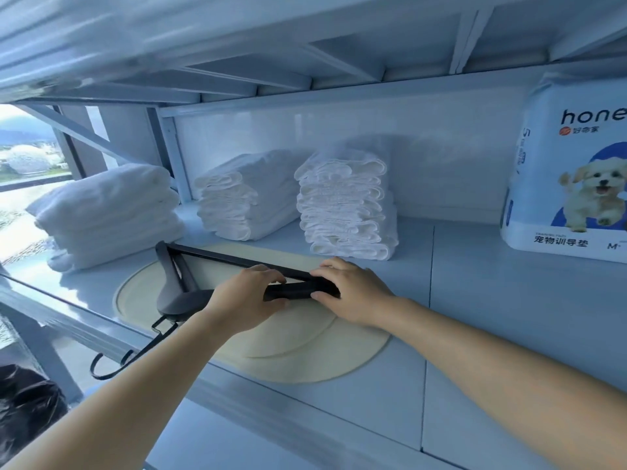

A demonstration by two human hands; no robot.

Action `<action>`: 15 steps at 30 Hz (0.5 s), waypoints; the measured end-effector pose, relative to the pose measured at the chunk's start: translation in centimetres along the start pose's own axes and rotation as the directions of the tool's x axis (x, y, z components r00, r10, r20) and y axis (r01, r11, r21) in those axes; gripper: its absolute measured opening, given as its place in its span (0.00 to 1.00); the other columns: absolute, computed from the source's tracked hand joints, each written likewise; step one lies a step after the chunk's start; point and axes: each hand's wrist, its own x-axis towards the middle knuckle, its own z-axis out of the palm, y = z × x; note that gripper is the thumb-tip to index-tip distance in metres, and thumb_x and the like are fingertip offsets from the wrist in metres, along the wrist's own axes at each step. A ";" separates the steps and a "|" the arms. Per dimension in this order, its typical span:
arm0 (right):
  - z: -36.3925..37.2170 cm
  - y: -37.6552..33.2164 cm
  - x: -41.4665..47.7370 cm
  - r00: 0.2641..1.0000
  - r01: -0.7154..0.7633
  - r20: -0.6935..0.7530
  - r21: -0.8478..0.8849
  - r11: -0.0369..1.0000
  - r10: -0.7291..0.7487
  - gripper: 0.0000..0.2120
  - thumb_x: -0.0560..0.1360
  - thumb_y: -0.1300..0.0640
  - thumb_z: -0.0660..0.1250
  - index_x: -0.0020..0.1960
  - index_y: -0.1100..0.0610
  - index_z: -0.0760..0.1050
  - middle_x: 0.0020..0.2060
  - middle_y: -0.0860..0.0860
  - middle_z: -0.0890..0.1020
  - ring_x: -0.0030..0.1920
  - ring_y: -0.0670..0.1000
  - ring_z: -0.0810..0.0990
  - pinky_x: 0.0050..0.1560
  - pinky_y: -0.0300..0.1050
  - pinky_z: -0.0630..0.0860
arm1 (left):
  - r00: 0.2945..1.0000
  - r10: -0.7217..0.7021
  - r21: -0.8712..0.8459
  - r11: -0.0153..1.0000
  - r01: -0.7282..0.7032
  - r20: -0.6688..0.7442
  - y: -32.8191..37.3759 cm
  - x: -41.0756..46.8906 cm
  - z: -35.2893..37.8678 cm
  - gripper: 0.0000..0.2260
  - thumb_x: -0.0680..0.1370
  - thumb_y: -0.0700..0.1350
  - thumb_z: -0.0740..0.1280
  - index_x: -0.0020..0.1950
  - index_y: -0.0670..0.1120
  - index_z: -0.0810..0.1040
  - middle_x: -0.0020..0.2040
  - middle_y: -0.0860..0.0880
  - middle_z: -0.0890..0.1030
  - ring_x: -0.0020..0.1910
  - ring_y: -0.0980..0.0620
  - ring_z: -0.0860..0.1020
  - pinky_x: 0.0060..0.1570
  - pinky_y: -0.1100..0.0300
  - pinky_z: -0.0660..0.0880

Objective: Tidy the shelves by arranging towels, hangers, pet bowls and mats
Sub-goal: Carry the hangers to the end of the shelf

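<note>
We have both hands on the hangers [185, 293], a small bunch of black ones lying flat on the mats [305, 347] near the shelf's [492, 300] front edge, left of middle. Left hand [249, 300] grips the bunch's near arm, fingers curled over the top and thumb underneath. Right hand [353, 290] grips the right tip, fingers wrapped over it and thumb at the front. Both hands hold, neither is spread. How many hangers are in the bunch we can't tell, they overlap. The hooks [135, 354] stick out past the front edge at the left and hang in the air. The mats are round and cream, two at least, overlapping and flat on the shelf, with the near rim close to the front edge. Towels sit in three white stacks behind the mats: one at the left end [108, 212], two along the back wall [247, 195] [342, 205], all folded and looking settled. The pad pack [570, 171] stands at the right end, well apart from the hands. No pet bowls are in view. We judge this as the hanger step: squaring the bunch so the arms line up. The next move likely needs the bunch kept pinched together and shifted back so the hooks clear the edge, without dragging the mats along or nudging the right towel stack just behind the right hand.
</note>
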 end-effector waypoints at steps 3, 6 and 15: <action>0.2 -0.1 0.6 1.000 -0.029 -0.005 -0.011 1.000 0.029 0.19 0.77 0.44 0.59 0.66 0.46 0.68 0.63 0.44 0.71 0.63 0.49 0.70 0.61 0.52 0.67 | 0.999 0.031 -0.026 0.999 -0.030 0.017 -1.2 0.0 -0.1 0.10 0.73 0.57 0.65 0.53 0.60 0.74 0.46 0.61 0.75 0.46 0.56 0.74 0.33 0.61 0.66; 0.2 0.1 0.9 0.999 -0.044 0.006 0.027 0.999 0.044 0.18 0.78 0.45 0.59 0.67 0.46 0.67 0.64 0.44 0.73 0.62 0.49 0.72 0.60 0.48 0.69 | 0.999 0.048 -0.035 0.998 -0.047 0.021 -2.0 0.2 -0.2 0.08 0.74 0.57 0.64 0.51 0.60 0.74 0.44 0.60 0.77 0.44 0.56 0.74 0.32 0.62 0.67; 0.2 0.8 0.6 0.996 -0.078 -0.038 0.058 0.995 0.081 0.21 0.75 0.43 0.62 0.67 0.44 0.67 0.65 0.42 0.73 0.64 0.46 0.71 0.60 0.44 0.70 | 0.994 0.106 -0.004 0.994 -0.106 0.017 -1.9 1.6 0.3 0.10 0.74 0.57 0.65 0.52 0.54 0.75 0.42 0.59 0.71 0.45 0.53 0.73 0.36 0.60 0.67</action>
